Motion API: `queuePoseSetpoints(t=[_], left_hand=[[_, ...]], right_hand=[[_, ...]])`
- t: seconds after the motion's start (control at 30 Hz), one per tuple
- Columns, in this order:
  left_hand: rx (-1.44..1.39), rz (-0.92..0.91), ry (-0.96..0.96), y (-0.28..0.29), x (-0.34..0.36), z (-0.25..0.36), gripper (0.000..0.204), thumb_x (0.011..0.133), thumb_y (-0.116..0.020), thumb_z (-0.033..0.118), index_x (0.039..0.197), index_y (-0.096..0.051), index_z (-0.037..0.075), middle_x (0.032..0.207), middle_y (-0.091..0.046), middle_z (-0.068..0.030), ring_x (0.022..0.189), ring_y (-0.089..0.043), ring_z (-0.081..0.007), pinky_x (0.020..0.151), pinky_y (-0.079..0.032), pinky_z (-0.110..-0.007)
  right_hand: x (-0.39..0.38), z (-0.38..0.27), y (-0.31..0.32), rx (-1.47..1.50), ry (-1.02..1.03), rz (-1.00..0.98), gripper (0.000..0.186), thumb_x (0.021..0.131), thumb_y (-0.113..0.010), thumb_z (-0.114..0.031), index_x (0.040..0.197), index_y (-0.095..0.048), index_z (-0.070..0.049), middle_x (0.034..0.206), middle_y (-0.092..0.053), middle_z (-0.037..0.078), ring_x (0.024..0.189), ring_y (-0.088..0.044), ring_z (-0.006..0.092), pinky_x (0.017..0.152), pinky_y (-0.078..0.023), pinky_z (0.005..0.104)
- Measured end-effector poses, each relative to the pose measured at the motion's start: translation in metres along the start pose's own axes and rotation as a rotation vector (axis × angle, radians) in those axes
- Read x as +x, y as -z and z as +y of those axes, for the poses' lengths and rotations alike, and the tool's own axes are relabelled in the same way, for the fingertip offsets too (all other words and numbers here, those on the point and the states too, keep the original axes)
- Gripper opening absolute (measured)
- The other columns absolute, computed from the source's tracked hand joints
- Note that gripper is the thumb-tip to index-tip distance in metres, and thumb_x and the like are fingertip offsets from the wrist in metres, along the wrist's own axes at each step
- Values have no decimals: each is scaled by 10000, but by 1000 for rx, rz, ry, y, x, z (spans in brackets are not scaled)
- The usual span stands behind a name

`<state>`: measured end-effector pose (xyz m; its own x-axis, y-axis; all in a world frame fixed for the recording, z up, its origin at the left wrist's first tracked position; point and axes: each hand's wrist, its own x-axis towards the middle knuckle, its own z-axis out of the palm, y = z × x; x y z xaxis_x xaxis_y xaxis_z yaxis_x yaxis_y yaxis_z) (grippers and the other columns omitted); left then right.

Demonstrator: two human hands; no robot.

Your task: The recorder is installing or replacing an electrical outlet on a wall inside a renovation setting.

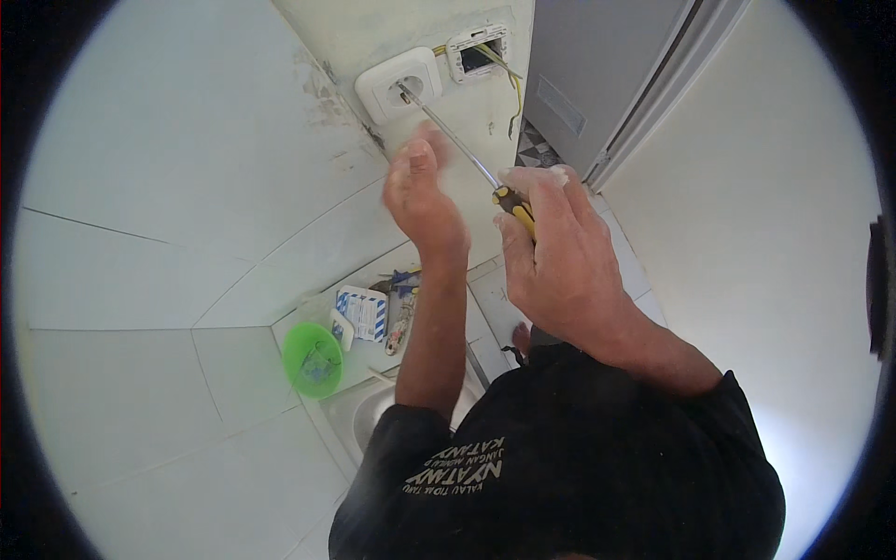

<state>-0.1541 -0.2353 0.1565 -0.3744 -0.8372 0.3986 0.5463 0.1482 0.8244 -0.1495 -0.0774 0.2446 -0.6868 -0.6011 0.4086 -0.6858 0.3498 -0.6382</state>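
My right hand (565, 252) is closed around the yellow-and-black handle of a long screwdriver (462, 149). Its metal shaft runs up and left, and the tip sits in the recess of a white round wall socket (397, 86). Just below the socket, my left hand (422, 191) is raised beside the shaft, slightly smeared by motion. Its thumb and fingers look apart, with nothing visible in them. To the right of the socket, a white open mounting frame (479, 53) has yellow-green wires (511, 79) hanging out of it.
Below, a counter holds a green bucket (313, 362), a blue-and-white striped packet (362, 313), a white plate-like piece (342, 329) and blue-handled pliers (403, 277). A metal sink (345, 411) is beside them. A grey door (597, 70) stands at the far right.
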Motion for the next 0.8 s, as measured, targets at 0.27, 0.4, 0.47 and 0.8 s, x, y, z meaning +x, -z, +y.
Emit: queuePoseSetpoints(t=[0.27,0.4,0.47,0.8], left_hand=[[-1096,-328,774,7,17,-7,261,919,-648,133,1133,-590,-4,943,-658,-87,860,-644,-201,777,-523,-357],[-1079,-217,843,-6,22,6,220,905,-670,141,1066,-594,11,896,-643,-80,806,-627,-193,740,-523,-325],[-1065,-218,871,-7,25,10,213,900,-677,141,1050,-597,13,878,-635,-76,792,-620,-194,735,-522,-323],[-1025,-452,774,2,30,-3,168,914,-664,155,1002,-620,19,890,-646,-69,808,-648,-208,722,-555,-341]], right_hand=[[5,-15,0,447,-465,-252,353,837,-622,15,1179,-533,1,991,-611,178,857,-626,329,767,-516,425],[-18,-16,11,-219,166,-108,450,830,-637,16,1264,-517,-5,969,-617,158,842,-635,244,706,-537,341],[-20,-16,8,-297,222,-151,476,835,-637,5,1292,-505,-7,983,-623,160,844,-637,239,694,-539,323],[-12,-30,4,-248,156,-33,459,855,-615,17,1304,-525,0,950,-633,162,781,-651,217,641,-523,318]])
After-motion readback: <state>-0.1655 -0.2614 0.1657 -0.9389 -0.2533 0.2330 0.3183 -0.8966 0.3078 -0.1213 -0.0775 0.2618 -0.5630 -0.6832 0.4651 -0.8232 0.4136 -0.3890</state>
